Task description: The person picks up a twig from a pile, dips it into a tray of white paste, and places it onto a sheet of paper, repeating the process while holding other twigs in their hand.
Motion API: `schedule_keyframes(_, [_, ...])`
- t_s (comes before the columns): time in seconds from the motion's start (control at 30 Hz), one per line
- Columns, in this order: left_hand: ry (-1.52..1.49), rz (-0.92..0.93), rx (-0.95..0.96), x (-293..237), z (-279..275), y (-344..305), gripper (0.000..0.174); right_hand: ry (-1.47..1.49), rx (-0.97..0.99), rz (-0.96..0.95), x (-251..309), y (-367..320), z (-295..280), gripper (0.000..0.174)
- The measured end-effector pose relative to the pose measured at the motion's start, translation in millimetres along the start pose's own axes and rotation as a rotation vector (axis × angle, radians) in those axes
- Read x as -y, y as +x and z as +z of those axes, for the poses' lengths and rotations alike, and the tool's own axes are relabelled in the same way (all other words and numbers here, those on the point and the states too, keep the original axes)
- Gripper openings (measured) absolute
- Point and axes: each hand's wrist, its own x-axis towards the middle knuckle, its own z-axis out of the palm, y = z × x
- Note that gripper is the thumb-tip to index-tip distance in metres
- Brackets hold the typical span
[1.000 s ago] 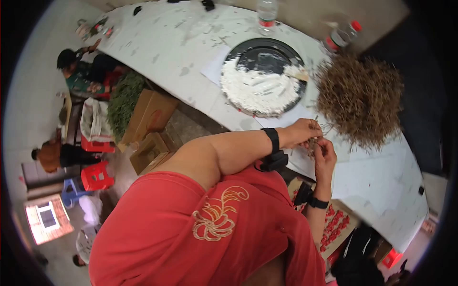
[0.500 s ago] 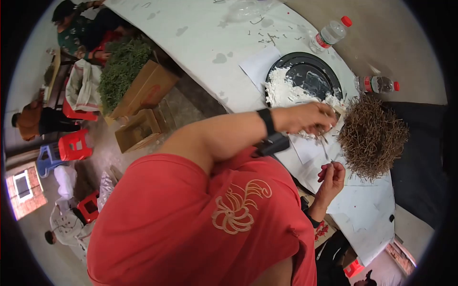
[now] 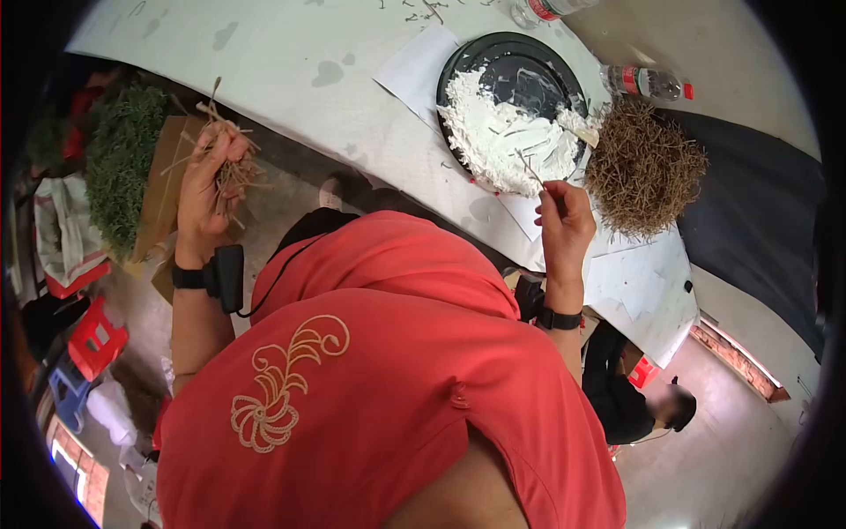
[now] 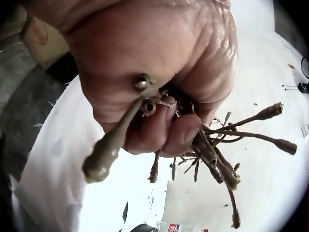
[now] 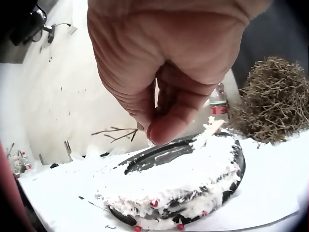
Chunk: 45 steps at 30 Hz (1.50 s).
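My left hand is raised at the left, off the table's edge, and grips a loose bunch of brown stems. In the left wrist view these stems have thick, knobbed ends and stick out between the curled fingers. My right hand pinches a thin, branched brown twig between thumb and fingertips. This twig points over the near rim of a round black tray, part of which is thickly spread with white paste. A pale flat stick lies at the tray's right side, smeared with the paste.
Right of the tray stands a big heap of brown twigs. A red-capped bottle lies behind it. White paper is partly under the tray on the white-covered table. Green sprigs fill a cardboard box at the left.
The two hands, together near the twig heap at first, have parted. My left hand has swung far left with its bunch, while my right has come to the tray's near rim holding a twig.
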Motion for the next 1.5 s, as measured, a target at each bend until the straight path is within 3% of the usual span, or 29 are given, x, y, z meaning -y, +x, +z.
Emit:
schedule_keyframes(0.23, [-0.103,0.026,0.103,20,-18,-14,0.011,-0.4,0.02,-0.347,5,15,8,0.012])
schedule_keyframes(0.37, [-0.072,0.016,0.086,29,-5,-22,0.011,-0.486,0.03,-0.418,8,16,12,0.013])
schedule_keyframes(0.8, [0.049,0.044,0.028,35,4,-24,0.011,-0.507,0.115,-0.362,-4,15,28,0.009])
schedule_keyframes(1.03, [0.031,0.038,0.056,36,-1,-22,0.011,-0.523,0.258,-0.348,-7,13,34,0.008])
schedule_keyframes(1.4, [0.068,0.048,0.025,34,-5,-23,0.012,-0.437,0.228,-0.293,0,10,27,0.011])
schedule_keyframes(1.5, [0.027,-0.002,0.109,33,-9,-23,0.012,-0.462,0.229,-0.286,-6,6,29,0.012])
